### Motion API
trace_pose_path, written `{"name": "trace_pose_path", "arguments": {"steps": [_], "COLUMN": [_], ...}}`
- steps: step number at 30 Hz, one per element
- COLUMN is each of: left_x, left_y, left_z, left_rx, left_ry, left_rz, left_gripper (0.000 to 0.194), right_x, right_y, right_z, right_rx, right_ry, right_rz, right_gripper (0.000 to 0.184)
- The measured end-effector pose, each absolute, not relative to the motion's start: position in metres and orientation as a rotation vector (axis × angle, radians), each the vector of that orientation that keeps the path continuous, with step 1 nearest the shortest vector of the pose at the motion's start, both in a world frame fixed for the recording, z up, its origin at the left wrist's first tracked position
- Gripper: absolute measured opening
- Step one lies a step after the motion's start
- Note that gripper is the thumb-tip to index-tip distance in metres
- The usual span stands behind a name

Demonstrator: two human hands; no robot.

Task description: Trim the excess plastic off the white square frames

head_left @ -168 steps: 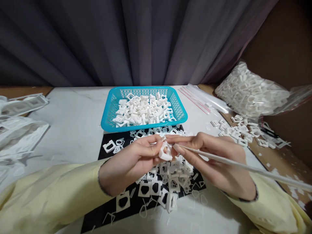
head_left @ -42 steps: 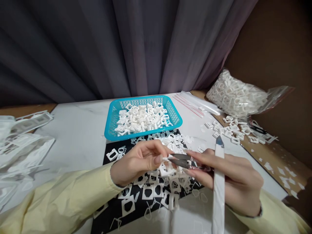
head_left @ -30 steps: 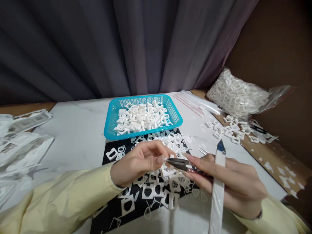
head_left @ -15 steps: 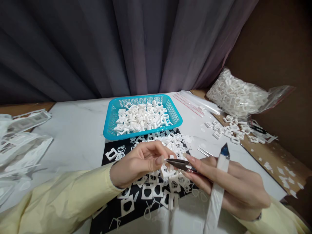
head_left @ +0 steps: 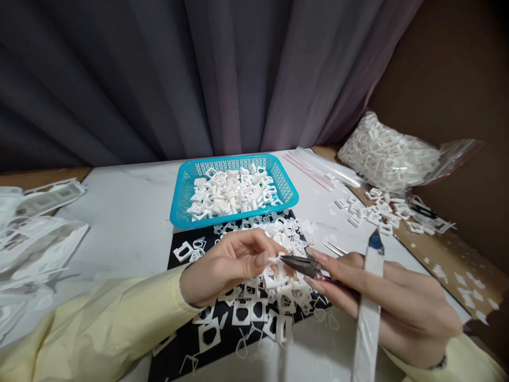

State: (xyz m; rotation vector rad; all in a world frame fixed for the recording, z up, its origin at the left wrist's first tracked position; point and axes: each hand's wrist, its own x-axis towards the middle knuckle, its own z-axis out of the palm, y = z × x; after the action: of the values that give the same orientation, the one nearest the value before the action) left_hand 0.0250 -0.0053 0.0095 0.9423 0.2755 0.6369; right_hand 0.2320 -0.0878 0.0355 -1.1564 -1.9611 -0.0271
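From afar, I judge this midway: left hand (head_left: 233, 265) pinching a white piece (head_left: 274, 260), right hand (head_left: 401, 302) gripping pliers (head_left: 300, 265) and a white stick (head_left: 368, 313), basket (head_left: 234, 218) heaped, loose frames (head_left: 240, 321) left outside.

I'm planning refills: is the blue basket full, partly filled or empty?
Partly filled: the blue basket holds a heap of white pieces, with its perforated walls showing bare at both sides.

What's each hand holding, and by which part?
Left hand: small white piece, pinch point hidden. Right hand: snips, behind the blades, and a white stick, near its blue tip.
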Motion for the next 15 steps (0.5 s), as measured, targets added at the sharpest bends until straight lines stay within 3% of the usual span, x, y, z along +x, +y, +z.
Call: {"name": "trace_pose_path", "arguments": {"steps": [15], "left_x": [0.0253], "left_y": [-0.0062], "left_z": [0.0132], "left_rx": [1.06], "left_ry": [0.418], "left_rz": [0.655], "left_gripper": [0.012], "right_x": [0.2327], "right_y": [-0.0893], "right_z": [0.0334], "right_rx": [-1.18], "right_ry": [-1.996], "right_rz": [-0.045], "right_gripper": [0.041]}}
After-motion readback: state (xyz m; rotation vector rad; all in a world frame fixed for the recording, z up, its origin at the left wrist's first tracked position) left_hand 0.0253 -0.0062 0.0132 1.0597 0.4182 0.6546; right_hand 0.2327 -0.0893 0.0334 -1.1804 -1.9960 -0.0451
